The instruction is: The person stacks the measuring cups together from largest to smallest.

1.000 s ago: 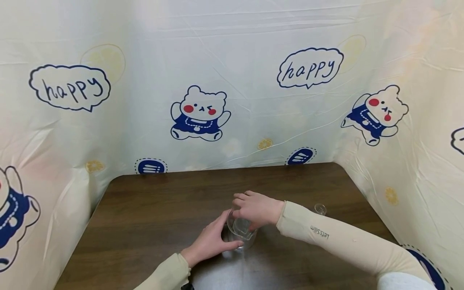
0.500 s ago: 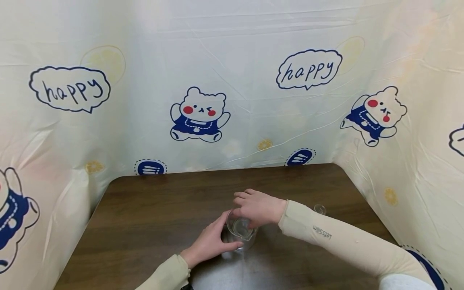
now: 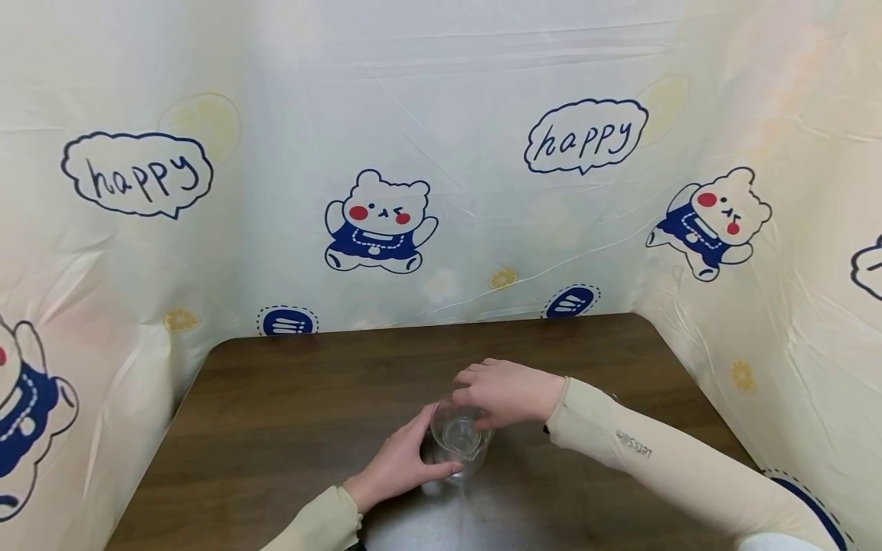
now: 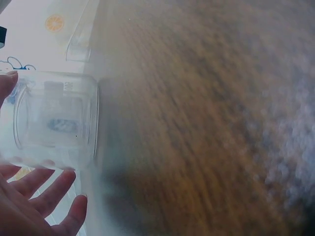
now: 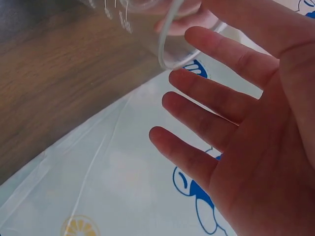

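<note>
A clear glass beaker (image 3: 475,461) stands upright on the brown table with a smaller glass beaker (image 3: 460,436) nested inside it. My left hand (image 3: 394,464) grips the outer beaker from the left, thumb on the near side and fingers on the far side. In the left wrist view the smaller beaker (image 4: 54,123) shows through the wall, near the bottom. Over the right part of the rim is my right hand (image 3: 513,392). Its fingers (image 5: 211,113) are spread and fairly straight in the right wrist view, close to the glass rim (image 5: 164,46), holding nothing.
Another clear glass vessel (image 4: 78,46) stands beyond the nested pair in the left wrist view; the right sleeve (image 3: 641,440) mostly covers that side in the head view. A printed curtain (image 3: 475,252) borders the table (image 3: 310,398) at the back and sides.
The smaller beaker has settled lower and straighter inside the larger one. My right hand has let go and shifted up and right. The left hand stays in place.
</note>
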A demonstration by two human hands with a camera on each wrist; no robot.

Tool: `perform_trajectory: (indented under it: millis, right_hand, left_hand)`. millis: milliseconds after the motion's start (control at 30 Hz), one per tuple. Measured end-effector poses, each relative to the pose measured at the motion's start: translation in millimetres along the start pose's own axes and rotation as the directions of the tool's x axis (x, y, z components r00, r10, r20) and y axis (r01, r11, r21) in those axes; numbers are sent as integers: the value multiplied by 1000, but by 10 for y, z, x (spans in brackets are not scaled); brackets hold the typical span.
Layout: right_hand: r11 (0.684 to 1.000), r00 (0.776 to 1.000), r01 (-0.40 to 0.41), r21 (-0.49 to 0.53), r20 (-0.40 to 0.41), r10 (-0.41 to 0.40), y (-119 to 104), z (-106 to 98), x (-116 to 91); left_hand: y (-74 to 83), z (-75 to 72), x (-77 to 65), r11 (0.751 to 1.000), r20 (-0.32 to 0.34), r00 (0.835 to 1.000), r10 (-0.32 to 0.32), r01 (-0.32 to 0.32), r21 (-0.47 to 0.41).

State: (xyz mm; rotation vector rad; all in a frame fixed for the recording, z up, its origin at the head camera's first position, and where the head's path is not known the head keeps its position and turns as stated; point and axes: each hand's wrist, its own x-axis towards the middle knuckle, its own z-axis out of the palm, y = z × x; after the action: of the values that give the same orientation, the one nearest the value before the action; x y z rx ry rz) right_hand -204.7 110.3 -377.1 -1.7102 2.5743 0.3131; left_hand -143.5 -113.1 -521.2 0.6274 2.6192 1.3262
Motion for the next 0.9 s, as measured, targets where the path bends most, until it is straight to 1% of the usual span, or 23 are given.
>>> perform_trajectory:
  millis: [133,333,667,900]
  right_hand:
    - [1000,999,11,16,-36,-11,32,-18,-61]
    - [1000,998,18,20,-63,-17,59,-65,-148]
    - [999,995,-10,51,-99,15,121,-79,-290]
    - [999,992,-22,47,-125,27,178,-71,-412]
  left_hand:
    - [3,-4,-5,1000,2,1000,0,0,-2]
    - [3,0,-2,1000,1,1000,0,0,5]
    - [-31,21,8,1000,-14,1000,1,-1,25]
    - [-22,13,10,1000,-17,1000,-4,4,30]
